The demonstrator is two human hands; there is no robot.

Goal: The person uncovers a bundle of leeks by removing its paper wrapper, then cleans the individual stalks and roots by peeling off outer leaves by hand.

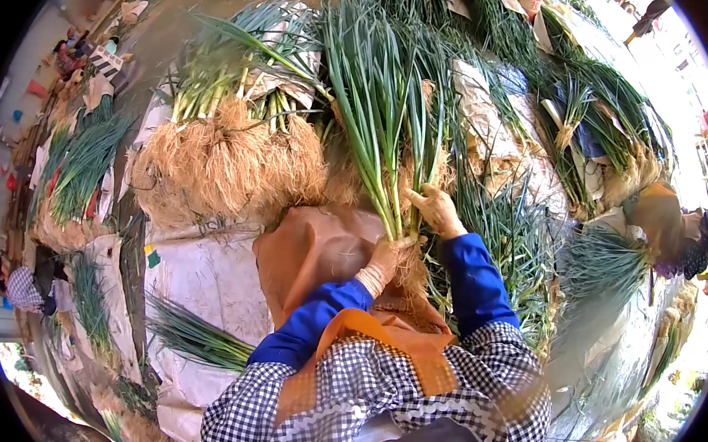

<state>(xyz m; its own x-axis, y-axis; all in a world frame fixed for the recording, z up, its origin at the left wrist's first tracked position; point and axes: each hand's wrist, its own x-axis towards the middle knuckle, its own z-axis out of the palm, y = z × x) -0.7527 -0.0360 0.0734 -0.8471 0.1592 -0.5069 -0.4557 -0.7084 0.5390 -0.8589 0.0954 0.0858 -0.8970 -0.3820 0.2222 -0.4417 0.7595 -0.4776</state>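
Observation:
Low in front of me, my left hand (381, 265) is closed around the white lower stalks of a few long scallions (381, 142), whose green leaves point away from me. Tan roots (410, 269) hang beside that hand. My right hand (437, 210) is at the right side of the same stalks, its fingers bent against a scallion stem; part of the grip is hidden. Over my lap lies a brown apron (312, 247). Just beyond it to the left sits a thick pile of scallions with bushy straw-coloured roots (228, 152) facing me.
A small sheaf of scallions (201, 335) rests on a white sheet (201, 268) to my left. Loose leaves (506, 255) cover the ground at my right. More bundles (575, 113) lie farther right. Other people sit at the far left (30, 289) and far right (670, 228).

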